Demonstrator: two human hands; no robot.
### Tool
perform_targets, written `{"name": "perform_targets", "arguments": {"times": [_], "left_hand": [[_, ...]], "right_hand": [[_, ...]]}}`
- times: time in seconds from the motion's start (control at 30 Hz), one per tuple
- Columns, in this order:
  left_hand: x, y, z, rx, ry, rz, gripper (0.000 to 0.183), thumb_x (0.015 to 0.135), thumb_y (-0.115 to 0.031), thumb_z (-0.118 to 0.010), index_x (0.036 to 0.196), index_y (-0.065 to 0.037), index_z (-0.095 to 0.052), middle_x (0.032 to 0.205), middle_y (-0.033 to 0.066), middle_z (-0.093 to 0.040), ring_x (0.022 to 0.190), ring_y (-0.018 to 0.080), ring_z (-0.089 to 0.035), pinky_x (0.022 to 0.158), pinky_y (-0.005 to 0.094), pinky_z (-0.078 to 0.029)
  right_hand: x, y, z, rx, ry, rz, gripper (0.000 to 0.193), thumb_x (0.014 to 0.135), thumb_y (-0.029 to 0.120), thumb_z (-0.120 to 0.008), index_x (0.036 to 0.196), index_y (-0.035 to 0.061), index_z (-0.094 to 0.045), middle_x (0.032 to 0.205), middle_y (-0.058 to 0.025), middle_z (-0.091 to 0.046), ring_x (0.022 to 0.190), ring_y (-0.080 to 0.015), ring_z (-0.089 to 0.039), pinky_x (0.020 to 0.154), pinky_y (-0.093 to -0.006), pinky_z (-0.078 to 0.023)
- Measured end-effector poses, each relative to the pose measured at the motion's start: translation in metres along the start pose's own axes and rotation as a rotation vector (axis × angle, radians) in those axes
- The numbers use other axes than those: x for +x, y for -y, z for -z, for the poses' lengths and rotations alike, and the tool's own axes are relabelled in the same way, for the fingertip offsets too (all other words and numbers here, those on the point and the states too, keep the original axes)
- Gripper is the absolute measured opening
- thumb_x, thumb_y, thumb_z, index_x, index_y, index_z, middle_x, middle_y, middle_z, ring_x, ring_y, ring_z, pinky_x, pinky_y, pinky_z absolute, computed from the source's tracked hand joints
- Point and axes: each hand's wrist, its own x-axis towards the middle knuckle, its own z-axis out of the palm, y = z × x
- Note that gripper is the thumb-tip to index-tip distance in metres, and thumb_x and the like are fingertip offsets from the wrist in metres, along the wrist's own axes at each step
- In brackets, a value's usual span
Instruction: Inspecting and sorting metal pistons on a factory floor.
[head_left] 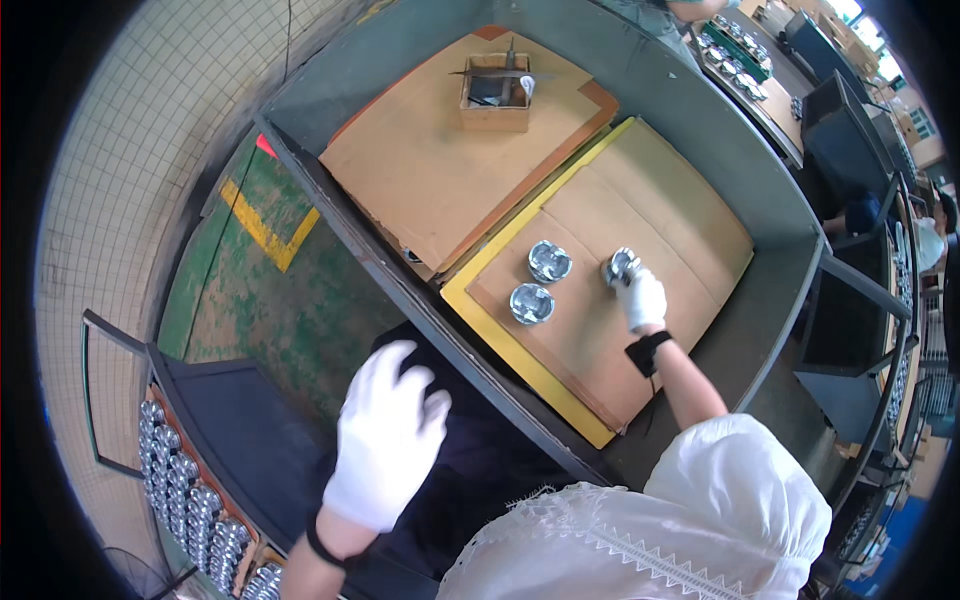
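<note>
My right hand [642,300], in a white glove with a black band at the wrist, grips a shiny metal piston [617,266] over the cardboard sheet [575,350]. To its left on the same sheet sit two more pistons, one farther [550,262] and one nearer [532,304]. My left hand [385,435], also white-gloved, hangs in front of the bench's near edge. Its fingers are apart and slightly curled, with nothing in them.
A small open box [496,117] with tools stands on another cardboard sheet [430,170] at the back. Grey metal walls [700,120] rim the bench. Many pistons [190,490] fill a rack at lower left. Another person's arm [697,10] shows at the top, near a green tray [738,50].
</note>
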Motion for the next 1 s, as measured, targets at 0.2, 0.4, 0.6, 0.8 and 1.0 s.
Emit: {"name": "perform_targets", "arguments": {"times": [0.2,0.4,0.6,0.8,1.0], "left_hand": [[0.131,0.000,-0.076,0.269,0.540,-0.292,0.019,0.078,-0.013,-0.063,0.095,-0.005,-0.063,0.113,0.0168,-0.057,0.108,0.0326,-0.056,0.090,0.0418,-0.048],[0.181,0.012,-0.221,0.358,0.805,-0.089,0.035,0.083,-0.010,-0.062,0.117,-0.019,-0.064,0.130,0.0102,-0.053,0.119,0.0293,-0.053,0.100,0.0401,-0.045],[0.166,0.007,-0.313,0.533,0.903,0.243,0.067,0.088,-0.029,-0.060,0.145,-0.007,-0.030,0.142,0.0250,-0.040,0.129,0.0436,-0.042,0.099,0.0528,-0.042],[0.156,0.016,-0.360,0.565,0.581,0.174,0.046,0.091,-0.018,-0.051,0.135,-0.008,-0.043,0.119,0.0358,-0.052,0.107,0.0468,-0.057,0.085,0.0481,-0.050],[0.144,0.031,-0.338,0.021,0.344,0.369,0.037,0.101,-0.034,-0.032,0.127,-0.013,-0.049,0.118,0.0117,-0.060,0.109,0.0323,-0.059,0.090,0.0438,-0.047]], "right_hand": [[-0.046,0.016,-0.009,-0.001,0.091,0.025,0.020,0.084,0.027,-0.063,0.090,0.0077,-0.062,0.088,-0.0176,-0.067,0.080,-0.0350,-0.065,0.072,-0.0443,-0.053],[-0.038,0.007,-0.004,0.014,0.180,0.051,0.023,0.085,0.030,-0.064,0.092,0.0087,-0.067,0.090,-0.0157,-0.068,0.083,-0.0335,-0.066,0.075,-0.0440,-0.053],[-0.035,0.004,0.004,0.055,0.259,0.028,0.028,0.082,0.031,-0.067,0.100,0.0093,-0.068,0.093,-0.0175,-0.067,0.086,-0.0344,-0.065,0.078,-0.0431,-0.051],[-0.029,0.000,0.002,0.095,0.247,0.044,0.026,0.080,0.028,-0.069,0.096,0.0075,-0.068,0.090,-0.0180,-0.067,0.085,-0.0351,-0.065,0.076,-0.0434,-0.051],[-0.028,0.029,0.005,0.082,0.295,0.054,0.026,0.085,0.031,-0.064,0.100,0.0102,-0.067,0.095,-0.0174,-0.067,0.088,-0.0362,-0.064,0.078,-0.0434,-0.051]]}}
